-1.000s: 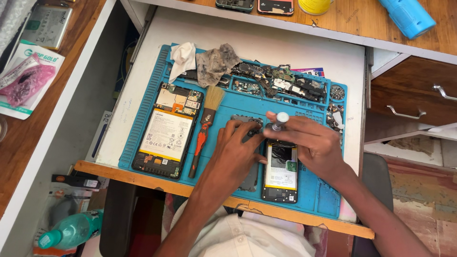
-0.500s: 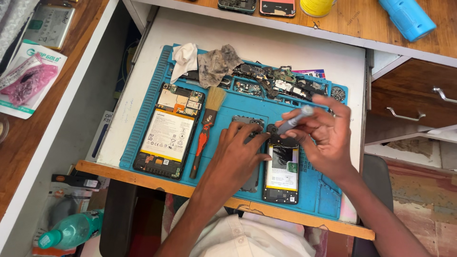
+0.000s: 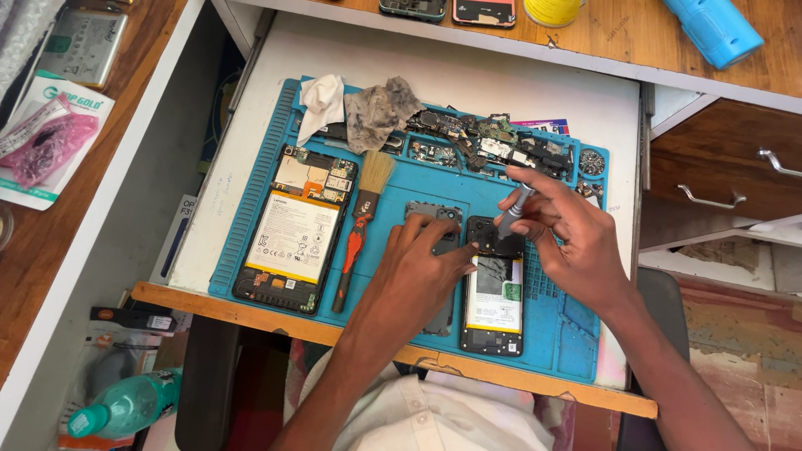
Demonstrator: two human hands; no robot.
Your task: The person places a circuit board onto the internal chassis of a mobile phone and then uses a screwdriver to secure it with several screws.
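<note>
My right hand holds a small grey screwdriver, tip down on the top of an opened phone lying on the blue work mat. My left hand rests flat on a dark grey back cover just left of that phone, with fingertips at the phone's upper left edge. A larger opened phone with a white battery lies at the mat's left. A brush with an orange and black handle lies between the two.
Loose circuit parts and grey and white cloths fill the mat's back trays. A wooden desk holds a blue object and yellow roll. Drawers stand at the right. A green bottle lies below left.
My right hand lifted the screwdriver away from the phone, then brought its tip back down onto the phone's top. My left hand stayed on the back cover.
</note>
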